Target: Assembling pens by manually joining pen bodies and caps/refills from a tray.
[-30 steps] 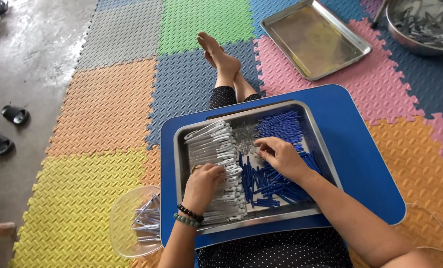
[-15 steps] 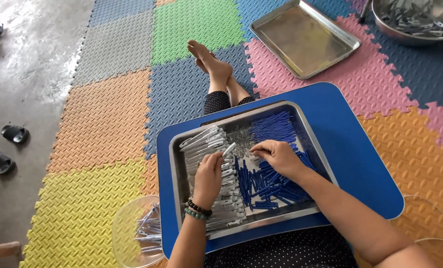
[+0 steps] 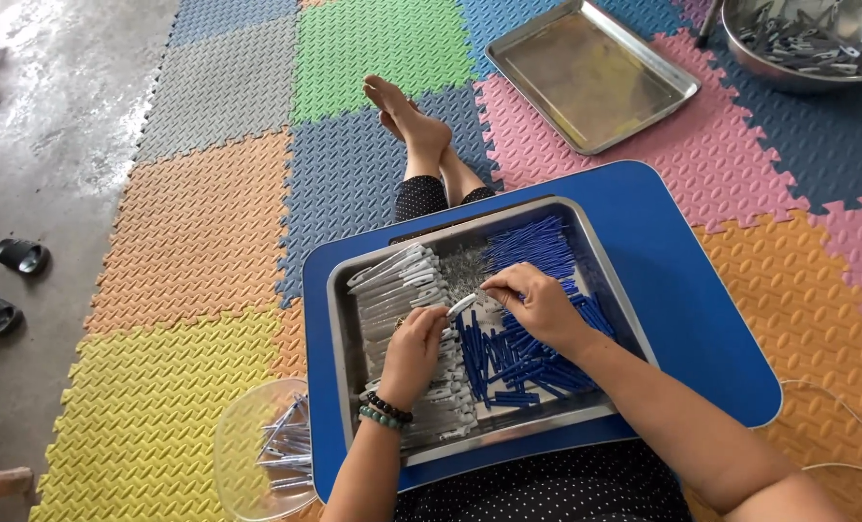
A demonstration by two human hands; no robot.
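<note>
Since the frame a second ago the left hand has slid up off the lower end of the white pile toward the middle of the tray, and the right hand has come in to meet it. Both now pinch one small white piece between fingertips, left grip closed on its lower end, right grip on its upper end, just above the pile.

The metal tray sits on a blue lap table and holds three lots: white plastic pieces stacked in rows on the left, blue sticks across the right side and bottom, and a small patch of tiny metal bits between them near the top.

A clear plastic bowl beside the table's left edge has a few white pieces in it. Out on the foam floor mats there's an empty flat tray, and a steel bowl with grey pieces at the top right.
</note>
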